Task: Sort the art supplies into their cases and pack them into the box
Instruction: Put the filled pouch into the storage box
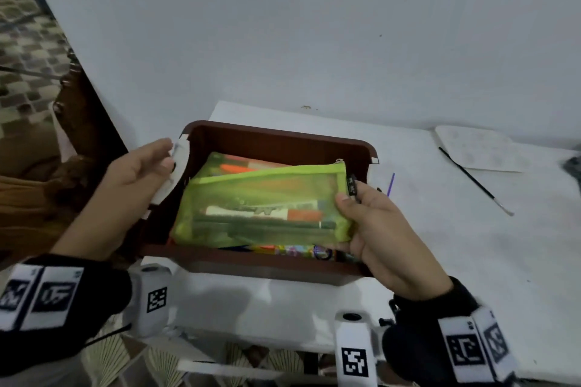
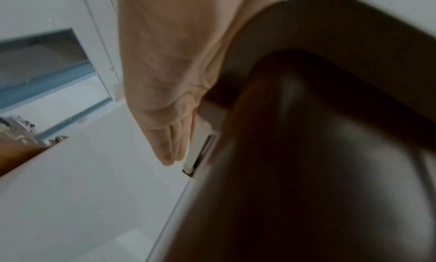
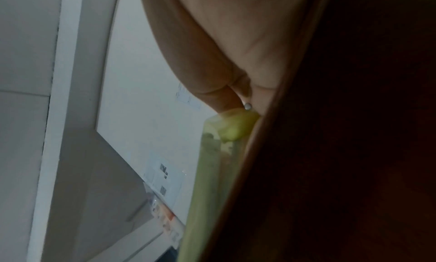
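A brown box (image 1: pixel 283 132) stands on the white table (image 1: pixel 471 245). Inside it, a green mesh pouch (image 1: pixel 267 204) full of markers leans on a second green pouch (image 1: pixel 239 163) behind it. My right hand (image 1: pixel 361 214) grips the front pouch by its right end, thumb on its face. A colourful packet (image 1: pixel 298 251) lies under the pouch at the box's near wall. My left hand (image 1: pixel 141 166) holds the box's white left side between thumb and fingers. The left wrist view shows the left hand's fingers (image 2: pixel 172 144) flat against the box (image 2: pixel 306 154). In the right wrist view my right hand (image 3: pixel 224 51) pinches the pouch (image 3: pixel 212 163).
A black paintbrush (image 1: pixel 474 181) lies on the table to the right of the box, beside a white sheet (image 1: pixel 478 148). A thin purple stick (image 1: pixel 390 184) sits just past the box's right wall. The wall rises close behind the table; carved wooden furniture (image 1: pixel 78 122) stands at the left.
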